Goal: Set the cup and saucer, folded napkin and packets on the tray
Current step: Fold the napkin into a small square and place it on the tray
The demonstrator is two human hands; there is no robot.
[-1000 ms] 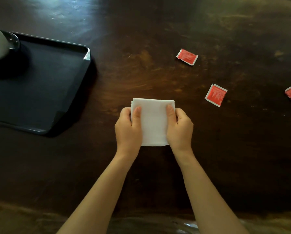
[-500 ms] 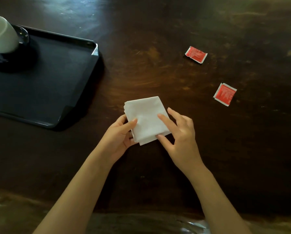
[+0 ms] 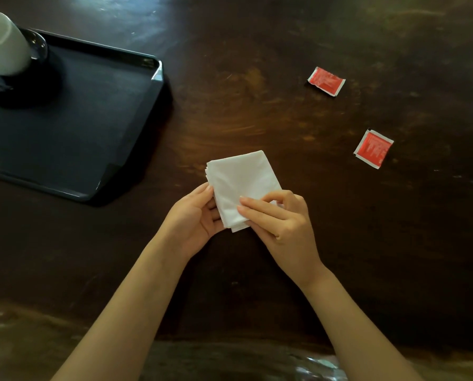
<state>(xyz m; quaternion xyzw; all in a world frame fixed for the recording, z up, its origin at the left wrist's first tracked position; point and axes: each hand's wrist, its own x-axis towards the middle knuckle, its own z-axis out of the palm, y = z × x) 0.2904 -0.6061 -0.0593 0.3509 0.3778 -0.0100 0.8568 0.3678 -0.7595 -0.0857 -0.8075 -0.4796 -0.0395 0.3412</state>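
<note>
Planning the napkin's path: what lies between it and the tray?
Only bare table between the napkin and the tray, per the head view.

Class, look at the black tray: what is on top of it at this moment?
On the tray stands only a white cup on a glass saucer, in its far left corner. The saucer's middle is hidden under the cup. The rest of the tray is bare.
</note>
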